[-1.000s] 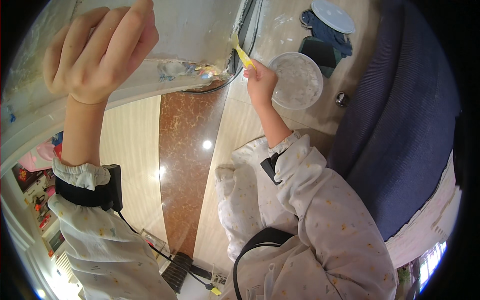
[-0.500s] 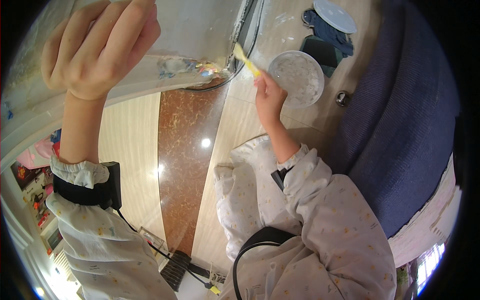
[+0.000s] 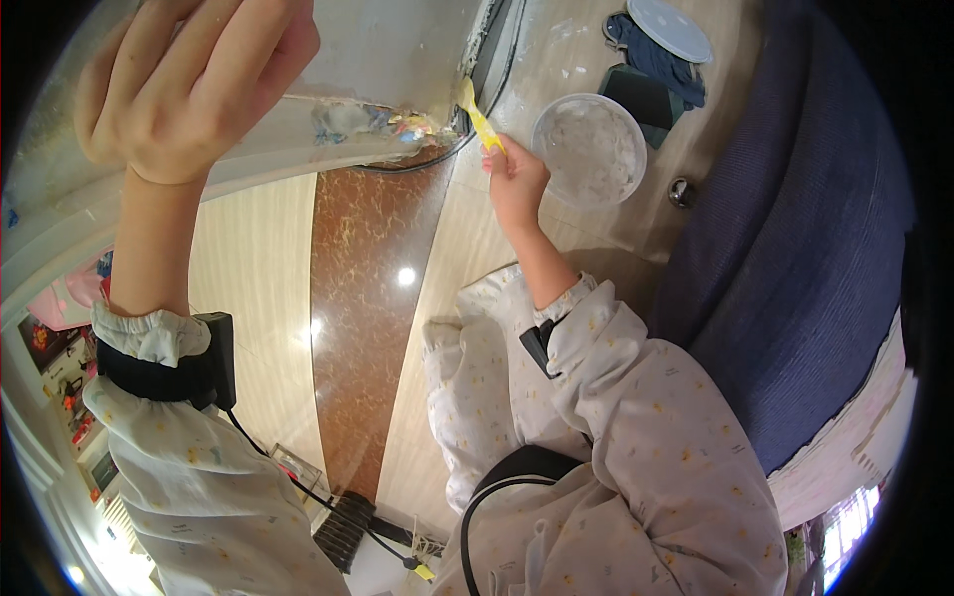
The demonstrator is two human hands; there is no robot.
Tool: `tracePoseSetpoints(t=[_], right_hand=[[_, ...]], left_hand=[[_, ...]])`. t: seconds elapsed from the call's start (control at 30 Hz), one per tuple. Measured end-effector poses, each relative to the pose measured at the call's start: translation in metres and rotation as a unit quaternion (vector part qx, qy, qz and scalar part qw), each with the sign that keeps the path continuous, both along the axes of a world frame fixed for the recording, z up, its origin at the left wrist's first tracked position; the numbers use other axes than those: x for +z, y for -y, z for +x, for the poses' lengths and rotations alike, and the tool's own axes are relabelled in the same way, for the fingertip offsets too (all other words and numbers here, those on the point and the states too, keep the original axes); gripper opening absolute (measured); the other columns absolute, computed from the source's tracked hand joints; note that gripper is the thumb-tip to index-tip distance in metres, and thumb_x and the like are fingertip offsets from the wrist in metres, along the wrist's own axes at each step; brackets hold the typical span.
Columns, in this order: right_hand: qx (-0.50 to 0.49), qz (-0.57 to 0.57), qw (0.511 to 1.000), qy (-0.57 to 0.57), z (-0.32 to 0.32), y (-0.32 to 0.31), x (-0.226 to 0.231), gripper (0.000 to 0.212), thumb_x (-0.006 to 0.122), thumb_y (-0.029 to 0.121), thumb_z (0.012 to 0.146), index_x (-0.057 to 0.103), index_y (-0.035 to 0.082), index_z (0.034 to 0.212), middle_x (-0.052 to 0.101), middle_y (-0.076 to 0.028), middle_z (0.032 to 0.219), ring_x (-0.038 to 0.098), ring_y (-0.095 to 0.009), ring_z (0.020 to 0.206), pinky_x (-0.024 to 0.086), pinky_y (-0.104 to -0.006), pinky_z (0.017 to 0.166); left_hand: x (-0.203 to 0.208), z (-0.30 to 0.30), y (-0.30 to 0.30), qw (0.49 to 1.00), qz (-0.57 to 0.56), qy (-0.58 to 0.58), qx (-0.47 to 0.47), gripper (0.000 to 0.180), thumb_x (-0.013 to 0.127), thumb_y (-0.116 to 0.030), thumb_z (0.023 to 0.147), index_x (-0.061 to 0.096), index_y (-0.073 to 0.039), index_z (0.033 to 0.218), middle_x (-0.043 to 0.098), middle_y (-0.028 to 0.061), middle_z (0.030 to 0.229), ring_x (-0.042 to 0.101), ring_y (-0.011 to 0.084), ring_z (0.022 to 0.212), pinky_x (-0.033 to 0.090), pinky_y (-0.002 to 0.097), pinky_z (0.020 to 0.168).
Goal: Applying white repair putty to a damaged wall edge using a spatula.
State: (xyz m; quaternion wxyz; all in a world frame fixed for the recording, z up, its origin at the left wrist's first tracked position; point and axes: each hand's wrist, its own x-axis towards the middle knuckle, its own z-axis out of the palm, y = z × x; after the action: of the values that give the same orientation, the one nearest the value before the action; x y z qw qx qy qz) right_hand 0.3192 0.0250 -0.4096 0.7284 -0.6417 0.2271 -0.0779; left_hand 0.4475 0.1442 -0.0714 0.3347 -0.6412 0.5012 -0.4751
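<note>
My right hand (image 3: 519, 181) is closed around a small yellow spatula-like tool (image 3: 483, 127). The tool's wider tip is at the lower corner of a pale panel (image 3: 397, 55), by a rough white-smeared edge and a dark cable (image 3: 510, 62); whether it touches cannot be told. Just right of this hand stands a round white tub (image 3: 592, 149) with lumpy white paste in it. My left hand (image 3: 184, 94) is raised at the upper left, in front of the panel. Its fingers are curled and the fingertips are hidden, so what they hold, if anything, does not show.
A dark blue ribbed cover (image 3: 785, 228) fills the right side. Behind the tub lie a white lid (image 3: 671, 30), a dark cloth (image 3: 651, 65) and a dark green box (image 3: 646, 104). A shiny metal cup-like thing (image 3: 682, 192) sits on the floor. A brown marbled strip (image 3: 368, 298) crosses the floor.
My right hand has moved a little left and up with the yellow tool, whose tip is now closer to the panel corner. My left hand has shifted slightly up and left.
</note>
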Motion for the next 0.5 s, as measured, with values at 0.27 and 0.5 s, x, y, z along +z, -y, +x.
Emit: tracePoseSetpoints(t=[0.27, 0.5], right_hand=[[0.031, 0.027, 0.998, -0.042, -0.044, 0.000, 0.005, 0.024, 0.056, 0.000, 0.087, 0.064, -0.003, 0.110, 0.067, -0.011, 0.072, 0.065, -0.014, 0.066, 0.051, -0.0263, 0.063], [-0.048, -0.104, 0.993, 0.041, 0.016, 0.019, 0.022, 0.018, 0.053, 0.005, 0.089, 0.065, 0.000, 0.101, 0.066, -0.014, 0.071, 0.065, -0.019, 0.063, 0.049, -0.0301, 0.061]], left_hand=[[-0.002, 0.000, 0.000, 1.000, -0.012, 0.003, -0.001, 0.011, 0.069, -0.024, 0.073, 0.073, -0.032, 0.079, 0.057, -0.0185, 0.056, 0.056, -0.0030, 0.054, 0.038, 0.0105, 0.055], [0.000, -0.001, 0.000, 1.000, -0.004, -0.005, -0.002, 0.010, 0.069, -0.024, 0.073, 0.073, -0.032, 0.078, 0.057, -0.0185, 0.056, 0.056, -0.0025, 0.054, 0.037, 0.0114, 0.053]])
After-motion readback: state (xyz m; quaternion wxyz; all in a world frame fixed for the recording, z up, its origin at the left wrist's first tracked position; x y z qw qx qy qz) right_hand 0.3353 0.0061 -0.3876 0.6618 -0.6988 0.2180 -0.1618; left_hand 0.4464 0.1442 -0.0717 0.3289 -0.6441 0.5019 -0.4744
